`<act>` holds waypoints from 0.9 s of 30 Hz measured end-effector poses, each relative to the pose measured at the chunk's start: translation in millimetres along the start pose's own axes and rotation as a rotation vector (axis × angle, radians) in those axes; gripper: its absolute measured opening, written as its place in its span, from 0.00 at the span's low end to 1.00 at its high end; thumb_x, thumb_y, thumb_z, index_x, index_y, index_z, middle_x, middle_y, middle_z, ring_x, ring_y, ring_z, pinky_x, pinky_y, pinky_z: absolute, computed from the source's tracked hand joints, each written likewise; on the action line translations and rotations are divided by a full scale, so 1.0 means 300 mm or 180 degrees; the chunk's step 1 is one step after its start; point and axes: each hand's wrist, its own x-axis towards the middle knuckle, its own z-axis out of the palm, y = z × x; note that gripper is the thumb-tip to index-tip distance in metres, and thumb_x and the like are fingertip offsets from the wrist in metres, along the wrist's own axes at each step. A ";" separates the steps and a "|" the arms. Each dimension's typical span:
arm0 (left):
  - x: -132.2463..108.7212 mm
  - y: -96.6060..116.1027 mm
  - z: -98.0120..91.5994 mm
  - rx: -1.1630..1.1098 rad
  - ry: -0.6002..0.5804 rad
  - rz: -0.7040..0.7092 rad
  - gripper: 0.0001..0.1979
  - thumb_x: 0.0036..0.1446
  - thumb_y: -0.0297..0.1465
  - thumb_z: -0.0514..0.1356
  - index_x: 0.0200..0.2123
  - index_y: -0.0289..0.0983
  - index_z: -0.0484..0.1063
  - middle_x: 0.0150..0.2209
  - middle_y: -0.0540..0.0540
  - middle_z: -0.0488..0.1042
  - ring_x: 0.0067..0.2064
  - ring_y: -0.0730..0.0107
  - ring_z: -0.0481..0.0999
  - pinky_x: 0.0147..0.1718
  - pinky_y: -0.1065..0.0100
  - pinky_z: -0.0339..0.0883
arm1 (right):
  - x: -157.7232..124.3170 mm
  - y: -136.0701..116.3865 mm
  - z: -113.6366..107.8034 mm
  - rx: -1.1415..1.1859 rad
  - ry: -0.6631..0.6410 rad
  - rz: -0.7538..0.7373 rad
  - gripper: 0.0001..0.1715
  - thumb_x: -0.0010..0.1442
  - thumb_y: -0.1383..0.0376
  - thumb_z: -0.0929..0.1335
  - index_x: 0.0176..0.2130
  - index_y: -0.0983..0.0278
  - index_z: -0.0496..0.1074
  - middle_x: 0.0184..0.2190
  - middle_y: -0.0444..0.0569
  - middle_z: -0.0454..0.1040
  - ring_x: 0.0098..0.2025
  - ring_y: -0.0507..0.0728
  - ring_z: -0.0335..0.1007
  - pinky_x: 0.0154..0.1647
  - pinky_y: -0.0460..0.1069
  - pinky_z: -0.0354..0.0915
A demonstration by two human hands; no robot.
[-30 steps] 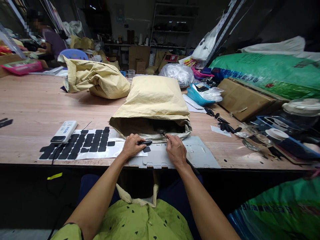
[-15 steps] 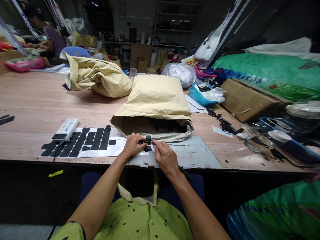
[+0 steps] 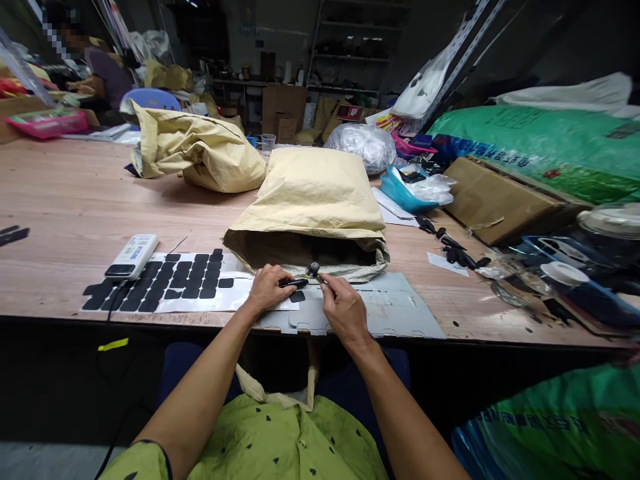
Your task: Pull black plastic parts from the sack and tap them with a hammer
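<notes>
My left hand point(image 3: 270, 287) is closed on a slim black piece point(image 3: 296, 283), which pokes out to the right of the fingertips. In the fingertips of my right hand point(image 3: 345, 310) is a small item with a dark round knob point(image 3: 314, 269); its exact kind is unclear. The knob is just in front of the mouth of a tan sack point(image 3: 315, 193), whose inside is dark. Left of my left hand, a white sheet point(image 3: 235, 261) carries rows of black rounded-square pieces point(image 3: 193, 283). Below the hands lies a grey board point(image 3: 385, 307), with one black square piece near the left hand.
A white corded device point(image 3: 133, 257) rests on the sheet's left end. Behind it sits another tan sack point(image 3: 215, 157). At right are a cardboard box point(image 3: 510, 200), a blue bag point(image 3: 407, 190) and black parts point(image 3: 453, 255). A person point(image 3: 103, 77) sits at the far left.
My right hand has moved right and slightly up, carrying the knobbed item away from the black piece. My left hand stays nearly in place, with more of the black piece now showing.
</notes>
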 end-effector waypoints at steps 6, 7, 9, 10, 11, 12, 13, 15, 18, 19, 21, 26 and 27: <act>-0.003 0.000 0.005 0.0065 0.0058 0.0008 0.10 0.53 0.34 0.67 0.40 0.41 0.81 0.36 0.48 0.77 0.42 0.61 0.69 0.45 0.61 0.61 | 0.077 0.104 0.012 -0.0623 0.0123 0.0131 0.18 0.63 0.67 0.63 0.48 0.60 0.77 0.39 0.50 0.76 0.41 0.57 0.68 0.42 0.49 0.61; -0.004 0.000 0.005 0.0072 0.0053 0.0007 0.10 0.53 0.35 0.67 0.39 0.42 0.81 0.36 0.48 0.76 0.42 0.61 0.69 0.45 0.61 0.61 | 0.080 0.120 0.019 -0.0757 0.0094 0.0091 0.17 0.63 0.67 0.63 0.48 0.61 0.77 0.38 0.50 0.75 0.41 0.57 0.66 0.42 0.49 0.60; -0.004 0.003 0.002 0.0069 0.0031 0.0013 0.10 0.53 0.36 0.67 0.39 0.42 0.81 0.36 0.48 0.76 0.42 0.61 0.69 0.45 0.61 0.61 | 0.077 0.145 0.035 -0.0958 0.0085 -0.0024 0.17 0.63 0.67 0.63 0.48 0.61 0.77 0.37 0.50 0.74 0.40 0.57 0.64 0.42 0.50 0.58; -0.004 0.005 -0.001 0.0064 0.0012 0.0013 0.09 0.53 0.36 0.66 0.39 0.42 0.81 0.36 0.48 0.76 0.43 0.61 0.69 0.45 0.61 0.61 | 0.072 0.153 0.042 -0.1026 0.0111 -0.0069 0.17 0.63 0.67 0.64 0.48 0.61 0.77 0.36 0.49 0.73 0.39 0.57 0.63 0.42 0.50 0.57; -0.004 0.009 -0.005 0.0065 -0.0012 0.0011 0.09 0.53 0.37 0.66 0.38 0.42 0.81 0.36 0.48 0.76 0.43 0.61 0.69 0.45 0.61 0.61 | 0.068 0.158 0.048 -0.1075 0.0137 -0.0104 0.17 0.63 0.67 0.64 0.49 0.60 0.76 0.36 0.49 0.73 0.39 0.57 0.62 0.41 0.50 0.56; -0.004 0.013 -0.010 0.0072 -0.0048 0.0013 0.09 0.53 0.37 0.66 0.38 0.42 0.81 0.36 0.48 0.76 0.43 0.61 0.69 0.45 0.61 0.61 | 0.064 0.161 0.052 -0.1108 0.0156 -0.0124 0.17 0.63 0.67 0.64 0.49 0.60 0.76 0.36 0.49 0.72 0.39 0.57 0.61 0.41 0.50 0.55; -0.004 0.017 -0.015 0.0084 -0.0091 0.0019 0.09 0.54 0.37 0.66 0.38 0.42 0.81 0.37 0.48 0.76 0.44 0.60 0.69 0.46 0.61 0.61 | 0.062 0.162 0.054 -0.1126 0.0162 -0.0127 0.17 0.63 0.67 0.64 0.49 0.60 0.76 0.36 0.49 0.72 0.38 0.57 0.61 0.41 0.49 0.55; -0.009 0.023 -0.029 0.0102 -0.0178 0.0038 0.09 0.53 0.37 0.66 0.38 0.42 0.81 0.37 0.47 0.76 0.44 0.60 0.69 0.46 0.60 0.61 | 0.061 0.160 0.055 -0.1139 0.0140 -0.0105 0.16 0.63 0.67 0.64 0.49 0.60 0.76 0.36 0.49 0.71 0.38 0.56 0.60 0.40 0.49 0.54; -0.035 0.021 -0.050 -0.0049 -0.0401 0.0234 0.09 0.52 0.36 0.68 0.37 0.43 0.82 0.41 0.47 0.76 0.46 0.59 0.69 0.50 0.58 0.60 | 0.063 0.154 0.053 -0.1156 0.0111 -0.0036 0.16 0.63 0.66 0.65 0.49 0.60 0.76 0.37 0.49 0.72 0.39 0.57 0.60 0.40 0.49 0.54; -0.050 0.019 -0.058 -0.0159 -0.0531 0.0348 0.08 0.51 0.37 0.69 0.37 0.44 0.82 0.44 0.47 0.76 0.49 0.58 0.69 0.52 0.58 0.60 | 0.064 0.153 0.052 -0.1163 0.0108 -0.0026 0.16 0.63 0.66 0.65 0.49 0.59 0.76 0.37 0.49 0.72 0.39 0.57 0.60 0.40 0.49 0.54; -0.091 0.015 -0.073 -0.0379 -0.0882 0.0612 0.09 0.49 0.38 0.71 0.36 0.45 0.82 0.54 0.47 0.73 0.56 0.55 0.66 0.58 0.55 0.56 | 0.065 0.151 0.051 -0.1170 0.0104 -0.0022 0.16 0.63 0.66 0.65 0.49 0.59 0.76 0.37 0.49 0.72 0.39 0.57 0.60 0.40 0.49 0.54; -0.211 0.039 -0.096 -0.0357 -0.1466 0.0834 0.10 0.44 0.37 0.73 0.33 0.47 0.83 0.70 0.52 0.55 0.70 0.40 0.47 0.67 0.41 0.34 | 0.063 0.148 0.050 -0.1222 0.0103 -0.0017 0.16 0.63 0.67 0.65 0.49 0.60 0.76 0.37 0.49 0.72 0.39 0.57 0.61 0.39 0.50 0.53; -0.228 0.049 -0.097 -0.0326 -0.1475 0.0796 0.10 0.43 0.37 0.74 0.33 0.46 0.83 0.71 0.51 0.53 0.71 0.38 0.45 0.66 0.39 0.32 | 0.062 0.147 0.050 -0.1234 0.0108 -0.0026 0.17 0.63 0.67 0.65 0.50 0.60 0.76 0.37 0.49 0.72 0.39 0.57 0.61 0.39 0.50 0.53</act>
